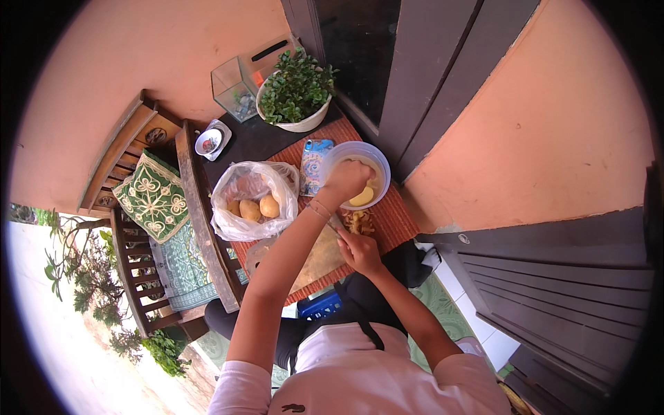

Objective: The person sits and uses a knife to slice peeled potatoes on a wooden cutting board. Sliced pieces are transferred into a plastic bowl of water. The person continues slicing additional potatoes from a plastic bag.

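My left hand reaches into a round translucent plastic bowl of cloudy liquid. Its fingers are curled, and what they may hold is hidden. A peeled yellow potato lies in the bowl just below the hand. My right hand grips a knife, whose blade points up and left, partly hidden by my left forearm. Under it is a worn wooden cutting board. A heap of peelings lies between board and bowl. Left of my forearm, an open white plastic bag holds several unpeeled potatoes.
A phone in a patterned case lies beside the bowl on the red-orange woven mat. Behind stand a potted plant, a glass tank and a small white bowl. A wooden bench adjoins the table's left side.
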Available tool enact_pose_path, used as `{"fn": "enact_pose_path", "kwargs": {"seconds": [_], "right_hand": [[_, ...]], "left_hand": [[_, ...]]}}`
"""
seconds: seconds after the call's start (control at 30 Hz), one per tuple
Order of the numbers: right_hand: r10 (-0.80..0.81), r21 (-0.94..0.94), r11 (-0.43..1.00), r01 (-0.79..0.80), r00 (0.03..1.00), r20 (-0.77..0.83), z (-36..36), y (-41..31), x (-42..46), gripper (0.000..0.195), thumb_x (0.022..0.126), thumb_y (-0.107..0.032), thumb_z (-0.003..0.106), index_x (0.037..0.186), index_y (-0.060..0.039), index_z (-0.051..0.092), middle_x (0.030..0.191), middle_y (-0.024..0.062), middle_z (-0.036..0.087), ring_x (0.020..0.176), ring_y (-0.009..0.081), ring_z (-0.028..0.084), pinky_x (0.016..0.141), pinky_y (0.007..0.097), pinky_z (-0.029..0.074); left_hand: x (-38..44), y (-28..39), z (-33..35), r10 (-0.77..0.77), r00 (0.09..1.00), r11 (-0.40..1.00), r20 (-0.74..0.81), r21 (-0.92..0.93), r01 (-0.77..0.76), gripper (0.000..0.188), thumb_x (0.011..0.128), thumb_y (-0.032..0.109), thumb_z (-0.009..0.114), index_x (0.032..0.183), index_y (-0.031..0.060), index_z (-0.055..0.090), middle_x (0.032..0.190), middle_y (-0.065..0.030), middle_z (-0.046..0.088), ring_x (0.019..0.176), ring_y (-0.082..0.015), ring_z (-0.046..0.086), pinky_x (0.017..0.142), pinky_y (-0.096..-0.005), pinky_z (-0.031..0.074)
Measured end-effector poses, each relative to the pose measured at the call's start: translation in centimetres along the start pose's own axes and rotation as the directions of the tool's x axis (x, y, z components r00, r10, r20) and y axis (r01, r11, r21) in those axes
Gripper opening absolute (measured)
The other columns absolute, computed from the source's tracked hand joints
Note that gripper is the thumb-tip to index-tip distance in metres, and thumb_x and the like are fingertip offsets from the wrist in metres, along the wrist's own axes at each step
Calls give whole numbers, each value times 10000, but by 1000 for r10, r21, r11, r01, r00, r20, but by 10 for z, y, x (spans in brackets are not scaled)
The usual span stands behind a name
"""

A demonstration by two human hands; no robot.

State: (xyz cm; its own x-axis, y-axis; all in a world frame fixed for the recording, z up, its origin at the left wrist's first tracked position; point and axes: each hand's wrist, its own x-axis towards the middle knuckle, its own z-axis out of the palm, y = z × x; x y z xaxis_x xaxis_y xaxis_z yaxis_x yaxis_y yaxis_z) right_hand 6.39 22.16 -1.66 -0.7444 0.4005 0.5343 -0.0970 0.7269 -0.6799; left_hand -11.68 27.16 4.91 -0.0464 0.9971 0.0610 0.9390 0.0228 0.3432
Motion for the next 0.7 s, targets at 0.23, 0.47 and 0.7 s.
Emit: {"fn": "enact_pose_path", "kwargs": {"seconds": [0.23,0.47,0.7], "right_hand": [[-26,-22,999,26,999,-21,2,2,-1,332,862,-85,618,1183,-17,567,647,67,552,555,224,581,514,354,464],[-29,-4,1000,29,999,-39,3,3,-1,351,860,-78,617,1199,-17,552,646,70,549,552,225,580,515,359,467],[-33,-11,999,33,999,-38,4,3,-1,354,863,-75,609,1206,-13,546,646,73,550,550,227,580,514,360,467]], "left_hand": [[3,4,-5,34,982,999,184,-35,-28,264,627,83,698,889,113,711,888,-114,682,874,-286,650,787,-383,514],[1,4,9,54,961,998,269,21,-62,379,592,72,721,968,109,685,967,-108,657,941,-295,629,823,-394,505],[0,1,15,54,949,997,312,33,-68,377,592,34,718,958,105,660,930,-98,663,943,-296,628,812,-398,504]]}}
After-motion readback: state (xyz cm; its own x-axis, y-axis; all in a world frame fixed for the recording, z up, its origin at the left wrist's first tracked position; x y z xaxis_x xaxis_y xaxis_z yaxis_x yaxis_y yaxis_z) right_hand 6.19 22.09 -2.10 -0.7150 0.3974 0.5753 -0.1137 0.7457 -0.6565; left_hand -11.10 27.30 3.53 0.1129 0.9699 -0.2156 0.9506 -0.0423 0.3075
